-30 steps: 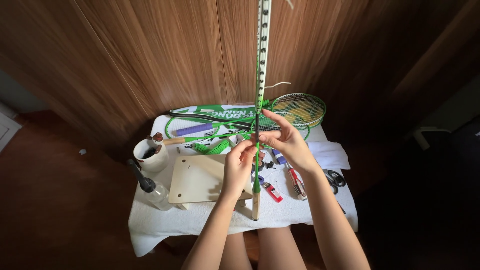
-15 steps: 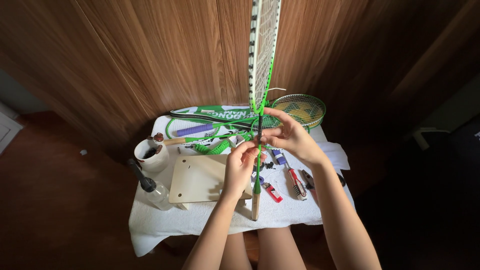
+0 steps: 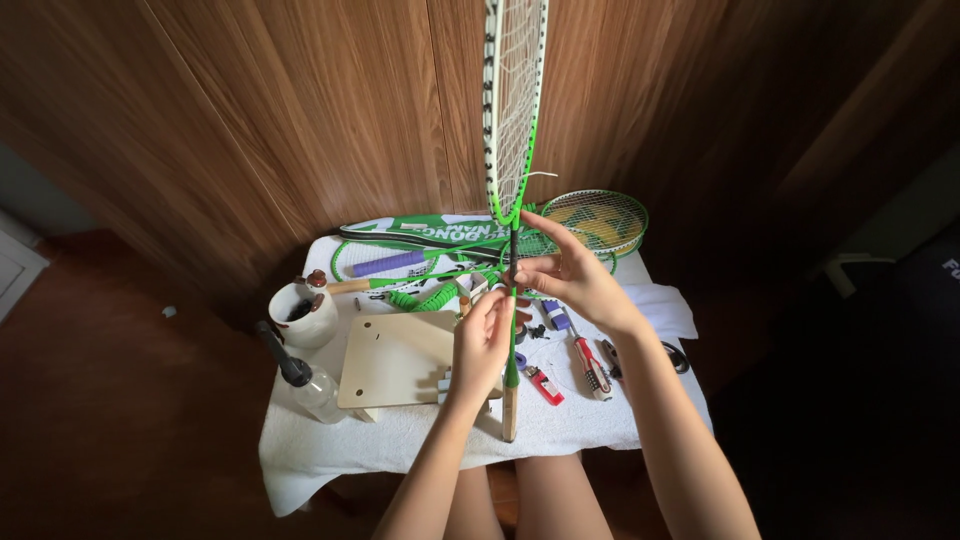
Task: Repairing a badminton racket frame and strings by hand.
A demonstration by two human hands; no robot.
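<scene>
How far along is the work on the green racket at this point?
Done: the racket head already carries a string bed, and the handle is bare wood. In hand: the left hand and right hand pinch the shaft upright. Left: no grip wrap shows on the handle yet.
</scene>
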